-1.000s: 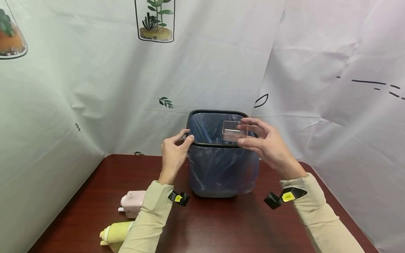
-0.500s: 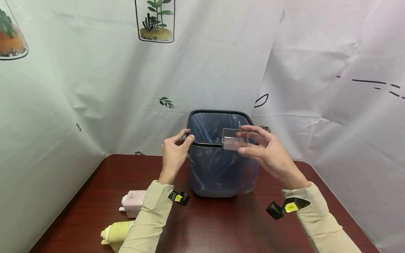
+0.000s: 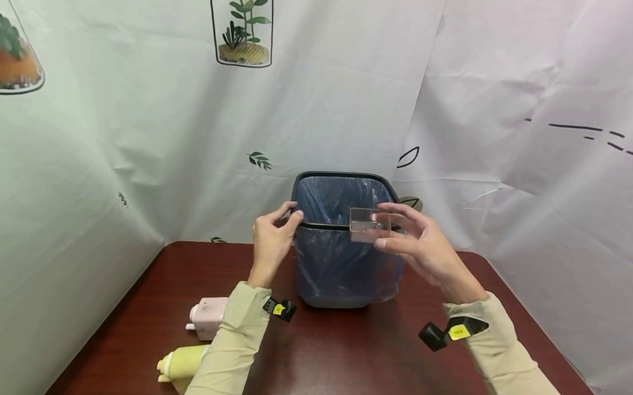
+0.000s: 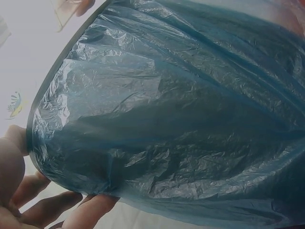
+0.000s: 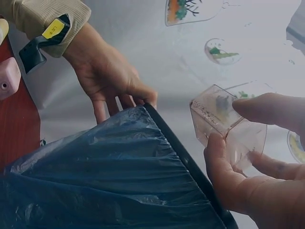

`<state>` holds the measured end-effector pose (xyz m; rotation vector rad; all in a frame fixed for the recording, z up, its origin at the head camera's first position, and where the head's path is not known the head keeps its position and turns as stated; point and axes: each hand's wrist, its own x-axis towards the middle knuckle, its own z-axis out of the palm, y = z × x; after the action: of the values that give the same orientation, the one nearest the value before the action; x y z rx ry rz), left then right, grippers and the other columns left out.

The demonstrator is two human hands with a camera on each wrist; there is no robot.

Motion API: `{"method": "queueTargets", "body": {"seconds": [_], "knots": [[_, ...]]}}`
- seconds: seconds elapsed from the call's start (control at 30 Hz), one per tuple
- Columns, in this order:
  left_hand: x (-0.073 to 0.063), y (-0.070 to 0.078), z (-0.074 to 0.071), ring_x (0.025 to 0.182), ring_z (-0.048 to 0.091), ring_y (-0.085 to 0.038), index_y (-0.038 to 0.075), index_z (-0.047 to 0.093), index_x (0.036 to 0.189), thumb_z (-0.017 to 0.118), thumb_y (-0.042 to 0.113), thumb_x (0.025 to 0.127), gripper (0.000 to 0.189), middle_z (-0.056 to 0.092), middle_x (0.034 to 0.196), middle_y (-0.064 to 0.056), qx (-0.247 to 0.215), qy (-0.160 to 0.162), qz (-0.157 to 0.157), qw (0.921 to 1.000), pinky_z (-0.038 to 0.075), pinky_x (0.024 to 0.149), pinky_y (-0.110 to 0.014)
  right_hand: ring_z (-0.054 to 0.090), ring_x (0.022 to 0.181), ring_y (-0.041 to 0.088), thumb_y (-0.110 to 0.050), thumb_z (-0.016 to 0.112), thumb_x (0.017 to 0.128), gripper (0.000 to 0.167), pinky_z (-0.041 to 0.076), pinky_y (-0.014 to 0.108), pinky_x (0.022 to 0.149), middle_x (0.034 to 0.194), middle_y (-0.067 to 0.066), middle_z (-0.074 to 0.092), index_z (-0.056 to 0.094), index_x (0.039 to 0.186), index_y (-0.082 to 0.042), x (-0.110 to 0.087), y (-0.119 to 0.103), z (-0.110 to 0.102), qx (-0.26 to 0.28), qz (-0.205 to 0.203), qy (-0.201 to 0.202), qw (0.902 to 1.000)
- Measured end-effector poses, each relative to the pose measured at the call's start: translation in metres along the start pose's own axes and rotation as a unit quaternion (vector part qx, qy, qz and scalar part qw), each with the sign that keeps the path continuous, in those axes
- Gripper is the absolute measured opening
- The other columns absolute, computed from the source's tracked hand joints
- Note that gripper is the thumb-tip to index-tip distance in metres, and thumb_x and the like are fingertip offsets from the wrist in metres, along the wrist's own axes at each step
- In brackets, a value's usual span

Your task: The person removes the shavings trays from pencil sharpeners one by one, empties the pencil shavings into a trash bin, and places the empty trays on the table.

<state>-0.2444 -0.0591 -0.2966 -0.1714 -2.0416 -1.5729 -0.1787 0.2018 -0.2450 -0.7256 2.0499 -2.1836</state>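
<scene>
A trash bin (image 3: 345, 272) with a black rim and a blue plastic liner stands on the table. My left hand (image 3: 273, 239) grips the left side of its rim, thumb on the inner side; in the left wrist view its fingers (image 4: 90, 212) lie against the blue bag (image 4: 200, 143). My right hand (image 3: 430, 249) holds a small clear plastic box (image 3: 361, 234) between thumb and fingers, overlapping the near rim in the head view. In the right wrist view, fine specks show along one edge of the clear box (image 5: 207, 117), which is tilted.
On the left of the dark red table (image 3: 322, 360) lie a pink bottle-like object (image 3: 209, 317) and a yellow one (image 3: 181, 365), each partly covered by the left sleeve. A white printed cloth (image 3: 334, 104) hangs behind and at both sides.
My right hand has come down and slightly toward me with the clear box, from over the bin's opening to its near rim. The left hand keeps its grip on the rim.
</scene>
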Motion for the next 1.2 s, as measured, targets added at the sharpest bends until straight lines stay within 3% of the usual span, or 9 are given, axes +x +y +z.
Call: {"method": "queueTargets", "body": {"seconds": [0.23,0.63,0.87,1.2], "knots": [[0.0,0.0,0.0,0.063,0.065,-0.014,0.022,0.068,0.112,0.066,0.034,0.082,0.032,0.066,0.11,-0.001,-0.007,-0.001,-0.002,1.0,0.049,0.053,-0.03,0.056,0.111,0.029,0.008,0.06,0.082,0.058,0.049,0.033,0.086,0.13,0.021,0.042,0.039,0.134,-0.003,-0.003,0.003,0.001,0.003,-0.005,-0.016,0.9999],[-0.001,-0.001,0.001,0.09,0.065,-0.011,0.02,0.069,0.11,0.066,0.033,0.082,0.031,0.062,0.118,0.002,0.0,0.007,0.007,1.0,0.052,0.069,-0.034,0.056,0.111,0.03,0.01,0.059,0.081,0.061,0.05,0.036,0.084,0.129,0.021,0.043,0.034,0.135,0.002,-0.008,0.012,0.001,0.02,-0.002,-0.026,0.9995],[-0.001,0.0,0.001,0.09,0.065,-0.009,0.028,0.069,0.108,0.065,0.037,0.081,0.028,0.061,0.119,0.005,0.0,0.006,-0.002,1.0,0.052,0.07,-0.033,0.056,0.112,0.029,0.01,0.06,0.081,0.061,0.05,0.034,0.083,0.129,0.022,0.043,0.034,0.135,0.001,-0.013,0.015,0.001,0.015,0.002,-0.025,0.9996],[-0.002,0.001,-0.001,0.09,0.065,-0.01,0.027,0.068,0.11,0.064,0.039,0.082,0.031,0.06,0.121,0.002,0.001,0.005,0.002,1.0,0.052,0.067,-0.033,0.054,0.115,0.031,0.009,0.06,0.081,0.06,0.05,0.036,0.084,0.132,0.022,0.04,0.037,0.135,-0.004,-0.018,0.023,-0.001,0.015,0.014,-0.033,0.9993]]}}
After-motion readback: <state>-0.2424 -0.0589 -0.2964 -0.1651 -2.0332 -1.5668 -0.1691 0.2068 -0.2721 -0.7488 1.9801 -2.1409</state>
